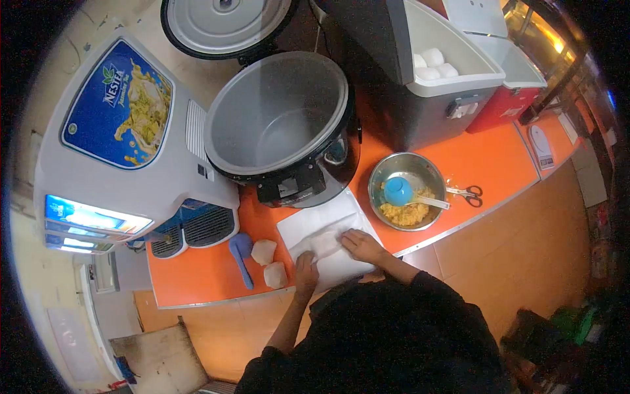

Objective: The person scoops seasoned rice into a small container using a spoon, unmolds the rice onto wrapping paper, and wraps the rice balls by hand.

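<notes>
White paper sheets (305, 226) lie on the orange counter in front of the body. On them rests a pale, whitish wrapped bundle (326, 243), stretched between both hands. My left hand (306, 270) presses on its near left end, the fingers bent against the wrap. At the right end, my right hand (359, 244) has its fingers curled over the edge of the bundle. What lies inside the wrap cannot be made out. Two whitish lumps (264, 252) and a blue paddle (243, 256) sit left of the paper.
A metal bowl (426, 164) holds yellow food and a blue scoop (398, 191); scissors (472, 195) lie beside it. Behind the paper stands an open cooker (275, 111). A drink dispenser (190, 131) is at left, an open cooler (433, 111) with white lumps behind right.
</notes>
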### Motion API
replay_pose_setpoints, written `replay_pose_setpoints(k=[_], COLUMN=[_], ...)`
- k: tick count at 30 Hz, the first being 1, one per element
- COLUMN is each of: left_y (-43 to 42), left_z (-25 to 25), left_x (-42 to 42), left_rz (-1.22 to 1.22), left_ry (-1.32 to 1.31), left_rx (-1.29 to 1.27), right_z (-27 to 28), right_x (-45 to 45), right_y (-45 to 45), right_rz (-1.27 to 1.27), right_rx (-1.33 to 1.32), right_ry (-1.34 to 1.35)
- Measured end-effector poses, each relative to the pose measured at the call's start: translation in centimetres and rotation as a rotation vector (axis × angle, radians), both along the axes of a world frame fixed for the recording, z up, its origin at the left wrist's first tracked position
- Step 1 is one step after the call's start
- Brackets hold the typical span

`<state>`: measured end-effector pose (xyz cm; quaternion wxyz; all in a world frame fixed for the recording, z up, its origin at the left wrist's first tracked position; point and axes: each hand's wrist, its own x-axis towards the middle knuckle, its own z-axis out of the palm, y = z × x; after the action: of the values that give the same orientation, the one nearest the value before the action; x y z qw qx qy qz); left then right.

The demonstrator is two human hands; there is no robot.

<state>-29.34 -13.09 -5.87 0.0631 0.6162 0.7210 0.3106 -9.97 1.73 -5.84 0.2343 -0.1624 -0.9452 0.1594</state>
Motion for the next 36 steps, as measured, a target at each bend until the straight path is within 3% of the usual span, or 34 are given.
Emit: replay_pose_setpoints(k=[6,8,10,11,12,14,16,17,18,19,20,21,24,26,28,30,31,36], left_y=[0.9,1.5,2.2,2.9,3.9,5.6,7.0,7.6,7.9,8.3,8.5,8.2,6.9,5.9,4.2,2.9,2.4,1.2], left_z=[0.7,1.8,3.0,4.5,6.0,6.8,6.6,6.4,6.4,6.1,5.8,5.5,6.4,8.3,3.8,0.2,0.0,0.8], left_x=[-2.6,-2.8,-2.7,-2.4,-1.9,-2.0,-2.6,-2.7,-2.7,-2.7,-2.6,-2.4,-0.4,1.3,0.5,0.7,1.5,5.0], left_rz=[-0.057,-0.047,-0.021,-0.023,0.107,0.237,0.086,0.071,0.066,0.034,-0.001,-0.010,0.033,0.111,0.125,0.086,0.148,0.114], left_ry=[-0.008,-0.040,-0.316,-0.316,-0.417,-0.517,-0.038,0.154,0.154,0.321,0.488,0.491,0.300,0.149,0.119,0.350,0.257,0.066], left_rx=[-0.011,-0.031,-0.058,-0.060,-0.153,-0.249,-0.204,-0.310,-0.311,-0.335,-0.357,-0.358,-0.545,-0.456,-0.484,-0.053,-0.152,-0.166], right_z=[1.0,2.0,3.0,3.5,4.0,5.0,5.5,5.3,5.1,5.5,5.9,6.3,5.3,3.9,2.2,1.3,1.6,2.8], right_x=[-0.8,-1.6,-2.5,-3.1,-3.7,-4.9,-6.5,-7.6,-8.4,-8.7,-8.5,-8.3,-6.8,-5.4,-4.4,-3.5,-3.1,-1.7], right_y=[1.3,2.0,2.2,2.3,2.5,2.8,3.3,3.6,4.0,4.3,4.1,3.8,2.4,0.6,-0.5,-1.5,-1.7,-1.8], right_rz=[-0.051,-0.127,-0.163,-0.196,-0.198,-0.311,-0.323,-0.325,-0.328,-0.313,-0.318,-0.316,-0.269,-0.297,-0.254,-0.321,-0.302,-0.253], right_rx=[-0.197,-0.536,-0.537,-0.537,-0.537,-0.241,-0.133,-0.154,-0.171,-0.229,-0.234,-0.251,-0.238,-0.161,-0.157,0.031,-0.059,-0.217], right_ry=[0.009,-0.151,-0.166,-0.182,-0.182,-0.137,-0.256,-0.412,-0.566,-0.606,-0.606,-0.563,-0.480,-0.339,-0.335,-0.115,-0.056,-0.032])
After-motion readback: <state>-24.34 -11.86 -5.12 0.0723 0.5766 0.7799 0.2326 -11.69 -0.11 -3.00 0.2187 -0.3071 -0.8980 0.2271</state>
